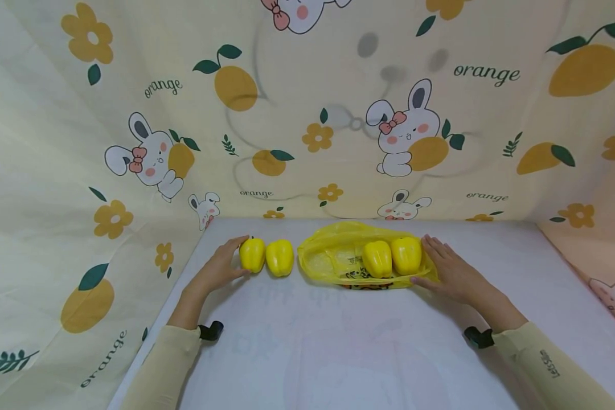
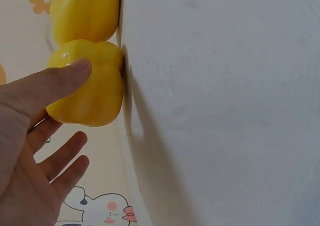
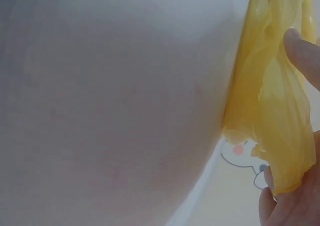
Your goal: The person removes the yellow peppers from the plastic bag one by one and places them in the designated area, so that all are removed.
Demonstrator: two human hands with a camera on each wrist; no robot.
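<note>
Two yellow bell peppers stand side by side on the left of the table. My left hand (image 1: 220, 267) holds the outer pepper (image 1: 252, 255), its thumb on the near side and the index finger behind, as the left wrist view shows. The second pepper (image 1: 279, 257) is right beside it. A thin yellow plastic bag (image 1: 325, 256) lies with its mouth towards the left. Inside it are two more yellow peppers (image 1: 377, 259). My right hand (image 1: 451, 273) rests against the bag's right end, fingers extended behind and thumb touching the front. The bag hides part of that hand in the right wrist view.
A white cover lies over the table (image 1: 307, 341). A backdrop cloth (image 1: 307, 171) printed with rabbits and oranges rises behind it, and patterned cloth also hangs at the left and right sides. A black wrist strap (image 1: 211, 331) is on the left wrist.
</note>
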